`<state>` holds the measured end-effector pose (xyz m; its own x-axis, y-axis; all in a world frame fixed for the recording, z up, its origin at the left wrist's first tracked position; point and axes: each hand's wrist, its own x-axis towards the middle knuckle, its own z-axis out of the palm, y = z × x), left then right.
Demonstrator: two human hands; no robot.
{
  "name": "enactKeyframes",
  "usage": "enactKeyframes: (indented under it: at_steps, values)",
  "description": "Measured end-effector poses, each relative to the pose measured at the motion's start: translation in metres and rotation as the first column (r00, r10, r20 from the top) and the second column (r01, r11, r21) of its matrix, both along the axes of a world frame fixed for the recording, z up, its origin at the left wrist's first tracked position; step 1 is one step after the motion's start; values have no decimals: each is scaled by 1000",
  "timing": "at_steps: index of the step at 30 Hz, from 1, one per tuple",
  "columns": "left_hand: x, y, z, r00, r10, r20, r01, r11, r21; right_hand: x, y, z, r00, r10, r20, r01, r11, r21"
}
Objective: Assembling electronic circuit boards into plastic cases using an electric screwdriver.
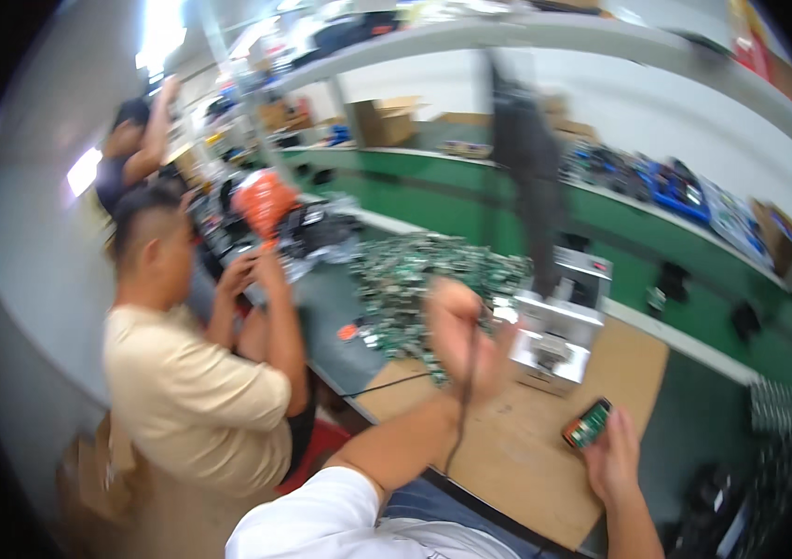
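Observation:
My right hand (615, 458) holds a small green circuit board (590, 425) with a dark edge, between thumb and fingers, over the brown board on the bench. My left hand (467, 334) is raised in front of a heap of circuit boards (396, 270) and is smeared by motion. A thin black cable (464, 410) runs past it down toward the bench edge. Whether its fingers grip anything does not show. Just right of it stands a silver metal fixture (559, 331). Above the fixture hangs a long, dark, blurred thing (525, 168) whose kind I cannot make out.
A brown board (531, 466) covers part of the dark bench. Close on my left, a person in a beige shirt (191, 382) holds something near an orange object (266, 197). Another person (126, 149) is farther back. Shelves (508, 33) with cartons run overhead; dark parts (713, 494) lie at right.

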<state>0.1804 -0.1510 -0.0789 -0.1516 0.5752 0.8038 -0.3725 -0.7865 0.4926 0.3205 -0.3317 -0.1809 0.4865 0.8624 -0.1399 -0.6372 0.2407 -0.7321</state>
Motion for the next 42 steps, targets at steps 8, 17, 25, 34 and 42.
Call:
enactKeyframes:
  at_steps: [8, 17, 25, 34, 42]
  values:
    - [38, 36, 103, 188, -958, -217, 815, 276, -510, 12, -5, -6, 935, 260, -242, -296, 947, -123]
    - [51, 22, 24, 678, -713, -178, 580, 668, -466, 8, -1, -9, 914, 281, -293, -302, 953, -25]
    - [29, -6, 13, 474, -879, 48, 706, 347, -617, 3, 3, -4, 929, 301, -213, -333, 934, -131]
    - [33, -62, -10, 463, -882, 82, 814, 386, -434, -1, 5, -5, 892, 318, -321, -383, 909, -166]
    - [35, -62, -30, 362, -929, 73, 862, 304, -406, -1, 6, -9, 900, 288, -327, -350, 925, -150]
